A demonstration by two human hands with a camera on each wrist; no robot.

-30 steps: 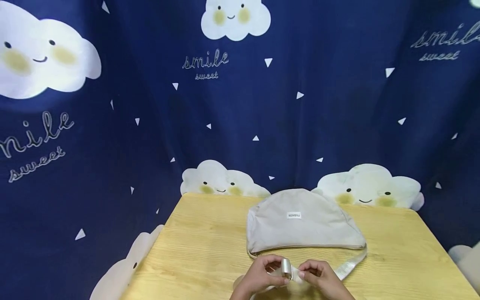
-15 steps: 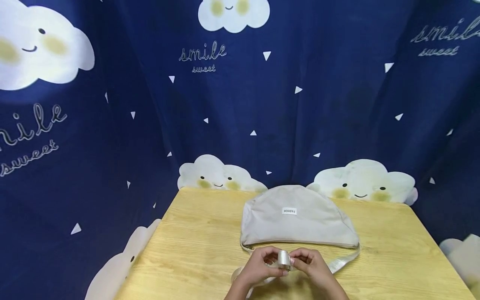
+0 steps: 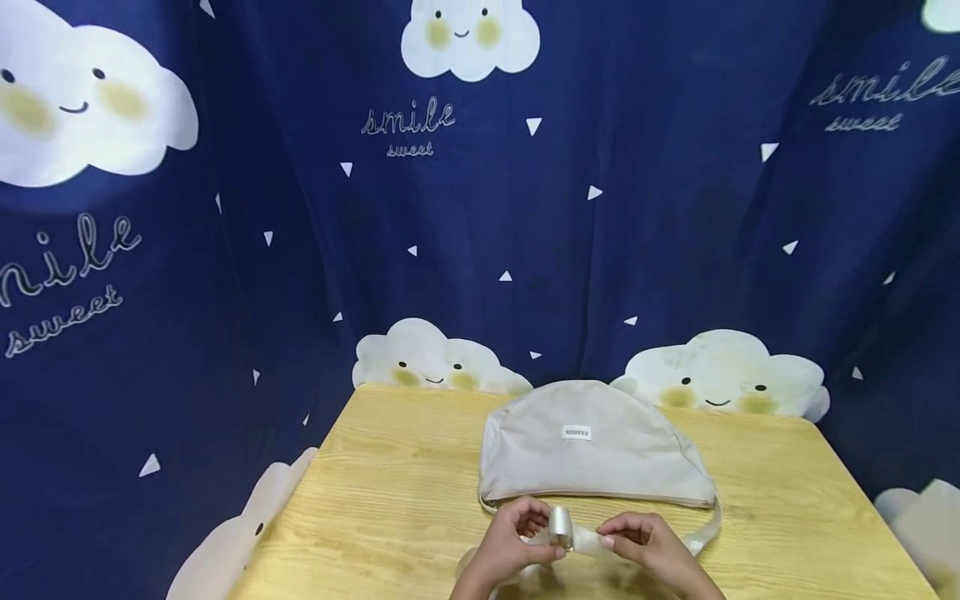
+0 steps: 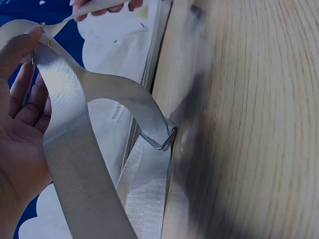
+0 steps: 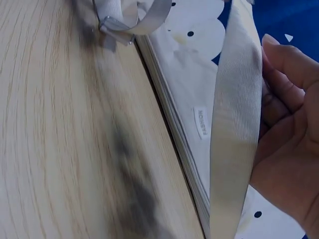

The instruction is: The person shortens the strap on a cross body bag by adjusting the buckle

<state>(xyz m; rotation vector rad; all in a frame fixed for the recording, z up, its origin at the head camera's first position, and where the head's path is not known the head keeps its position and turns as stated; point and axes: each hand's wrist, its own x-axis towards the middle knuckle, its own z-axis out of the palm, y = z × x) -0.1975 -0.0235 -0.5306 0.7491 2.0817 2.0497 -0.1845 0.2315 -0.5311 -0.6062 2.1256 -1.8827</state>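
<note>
A pale beige shoulder bag lies on the table, its small "FASHION" label upside down in the head view. My left hand pinches the bag's strap where it curls into a shiny loop beside a small metal buckle. My right hand pinches the strap a little to the right of that loop. Between the hands, a short stretch of strap shows. Lower down, in the left wrist view, the strap runs through a metal ring. The right wrist view shows the strap hanging in front of the palm.
The wooden table carries the bag near its far edge. Behind it hangs a dark blue curtain printed with clouds and triangles. From the bag's right corner, more strap trails toward the right hand.
Half a second ago the hands were close together at the loop. Now the right hand is farther right, and more strap shows between them. The bag stays on the table.
</note>
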